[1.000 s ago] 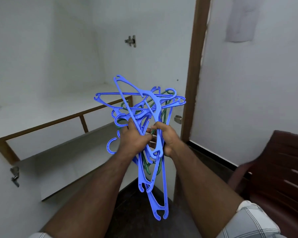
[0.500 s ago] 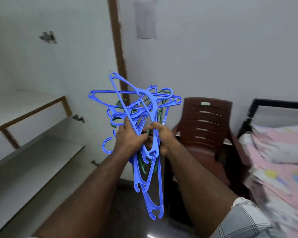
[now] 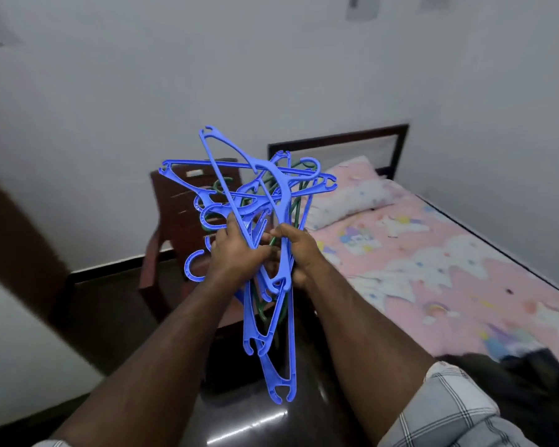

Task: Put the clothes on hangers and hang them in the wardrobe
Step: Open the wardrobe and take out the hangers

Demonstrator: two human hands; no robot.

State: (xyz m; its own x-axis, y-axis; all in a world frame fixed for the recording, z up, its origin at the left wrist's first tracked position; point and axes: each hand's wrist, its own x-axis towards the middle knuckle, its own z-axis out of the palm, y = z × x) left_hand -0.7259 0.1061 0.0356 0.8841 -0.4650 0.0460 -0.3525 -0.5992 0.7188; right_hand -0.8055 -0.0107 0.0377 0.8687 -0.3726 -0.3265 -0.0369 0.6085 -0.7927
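Both hands (image 3: 236, 256) gripping hanger bundle (image 3: 255, 201) — bed (image 3: 465, 269) behind

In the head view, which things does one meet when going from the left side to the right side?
Brown wardrobe edge → brown chair → left hand → right hand, both gripping the bundle of hangers → pillow → bed with pink sheet.

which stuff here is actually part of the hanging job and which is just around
Part of the job:
bundle of hangers, gripped by left hand and right hand
dark clothes at the bed's edge

Just around:
chair
pillow
bed
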